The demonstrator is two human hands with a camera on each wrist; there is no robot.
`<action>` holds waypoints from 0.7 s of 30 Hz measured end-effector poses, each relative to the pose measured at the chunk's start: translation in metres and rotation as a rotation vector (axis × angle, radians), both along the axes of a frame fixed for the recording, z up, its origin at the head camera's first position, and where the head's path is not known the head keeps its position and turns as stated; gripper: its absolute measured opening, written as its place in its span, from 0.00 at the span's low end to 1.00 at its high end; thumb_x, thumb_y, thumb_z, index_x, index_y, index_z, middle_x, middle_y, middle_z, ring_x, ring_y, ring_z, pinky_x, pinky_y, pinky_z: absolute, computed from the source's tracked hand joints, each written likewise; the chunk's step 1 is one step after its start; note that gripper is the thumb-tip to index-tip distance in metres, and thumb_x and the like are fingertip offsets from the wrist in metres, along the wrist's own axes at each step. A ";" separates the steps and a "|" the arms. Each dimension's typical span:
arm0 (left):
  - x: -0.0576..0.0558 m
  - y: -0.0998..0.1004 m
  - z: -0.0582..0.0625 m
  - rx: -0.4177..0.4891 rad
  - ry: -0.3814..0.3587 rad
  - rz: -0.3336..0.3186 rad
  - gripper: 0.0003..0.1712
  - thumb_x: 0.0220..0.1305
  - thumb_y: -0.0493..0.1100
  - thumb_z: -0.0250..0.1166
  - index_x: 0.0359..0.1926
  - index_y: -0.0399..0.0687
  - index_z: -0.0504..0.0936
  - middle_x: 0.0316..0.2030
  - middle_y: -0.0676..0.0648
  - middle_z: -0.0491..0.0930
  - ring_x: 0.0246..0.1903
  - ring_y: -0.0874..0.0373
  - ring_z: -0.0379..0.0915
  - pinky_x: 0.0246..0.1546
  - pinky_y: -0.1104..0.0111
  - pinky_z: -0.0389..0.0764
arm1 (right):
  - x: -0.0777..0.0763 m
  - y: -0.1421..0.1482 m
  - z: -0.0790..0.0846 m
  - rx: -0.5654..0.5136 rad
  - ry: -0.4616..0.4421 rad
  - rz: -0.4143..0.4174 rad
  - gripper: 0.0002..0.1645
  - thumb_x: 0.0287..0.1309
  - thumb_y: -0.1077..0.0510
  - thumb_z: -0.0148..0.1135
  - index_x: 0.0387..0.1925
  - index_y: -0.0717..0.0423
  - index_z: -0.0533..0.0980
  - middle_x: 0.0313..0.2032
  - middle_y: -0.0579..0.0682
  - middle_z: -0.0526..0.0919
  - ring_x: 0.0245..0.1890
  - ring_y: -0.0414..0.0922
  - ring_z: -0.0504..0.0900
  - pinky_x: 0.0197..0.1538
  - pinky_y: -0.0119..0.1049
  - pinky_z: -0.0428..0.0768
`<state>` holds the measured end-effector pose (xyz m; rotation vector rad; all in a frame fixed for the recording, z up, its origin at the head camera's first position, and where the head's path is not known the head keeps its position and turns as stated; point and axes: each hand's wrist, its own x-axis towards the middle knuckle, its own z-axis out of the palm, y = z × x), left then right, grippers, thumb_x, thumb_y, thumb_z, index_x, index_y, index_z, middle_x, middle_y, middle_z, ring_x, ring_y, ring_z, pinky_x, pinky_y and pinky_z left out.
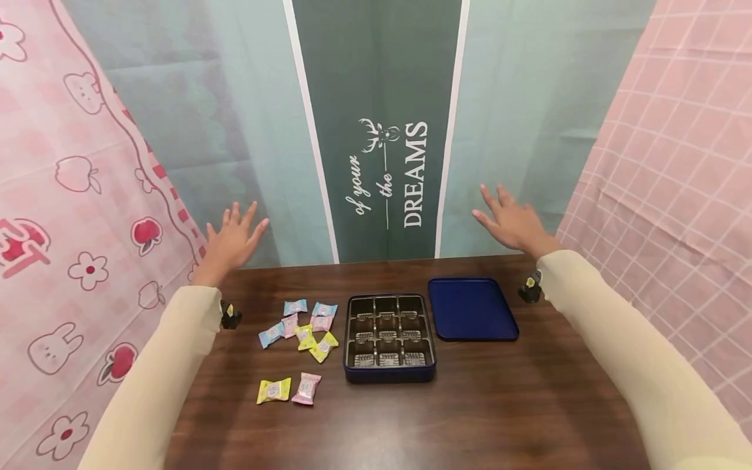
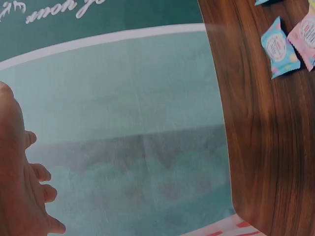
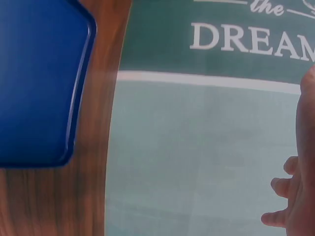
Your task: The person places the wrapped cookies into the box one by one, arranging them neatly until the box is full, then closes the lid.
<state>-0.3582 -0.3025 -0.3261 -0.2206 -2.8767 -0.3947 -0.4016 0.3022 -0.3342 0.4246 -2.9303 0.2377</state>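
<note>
My left hand (image 1: 231, 240) is raised over the table's far left edge, fingers spread and holding nothing. On the other side, my right hand (image 1: 512, 222) is also raised with spread fingers, beyond the blue lid (image 1: 472, 309). A dark blue tin (image 1: 390, 374) with a divided black tray (image 1: 388, 331) stands mid-table, its compartments bare. Left of it lie several wrapped candies in blue, pink and yellow, among them a blue candy (image 2: 280, 48) seen in the left wrist view. Nearer the front are a yellow candy (image 1: 273, 390) and a pink candy (image 1: 307, 389).
The wooden table (image 1: 470, 405) ends at a green hanging cloth (image 1: 382, 78) with white lettering. Pink patterned cloth (image 1: 88, 196) hangs at the left, and a pink checked cloth (image 1: 675, 163) at the right. Small dark wrist cameras show beside both cuffs.
</note>
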 end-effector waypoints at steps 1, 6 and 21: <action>0.002 0.000 -0.001 -0.001 0.009 -0.007 0.45 0.76 0.72 0.31 0.82 0.53 0.41 0.78 0.29 0.34 0.76 0.29 0.30 0.66 0.28 0.28 | 0.001 0.000 -0.002 -0.007 0.009 0.007 0.49 0.72 0.24 0.24 0.81 0.41 0.30 0.78 0.69 0.35 0.76 0.69 0.42 0.66 0.77 0.44; 0.016 0.004 -0.007 0.006 0.069 -0.045 0.40 0.79 0.66 0.34 0.82 0.54 0.47 0.78 0.31 0.40 0.77 0.33 0.35 0.70 0.32 0.34 | 0.009 -0.004 -0.012 -0.057 0.051 0.043 0.45 0.75 0.28 0.26 0.81 0.39 0.30 0.79 0.65 0.34 0.76 0.69 0.45 0.68 0.74 0.48; 0.040 0.020 -0.025 0.021 0.176 -0.083 0.39 0.80 0.66 0.34 0.81 0.52 0.53 0.78 0.32 0.48 0.77 0.36 0.43 0.71 0.37 0.46 | 0.051 -0.019 -0.034 -0.120 0.117 0.104 0.42 0.78 0.33 0.34 0.81 0.37 0.33 0.80 0.58 0.37 0.75 0.68 0.52 0.71 0.69 0.48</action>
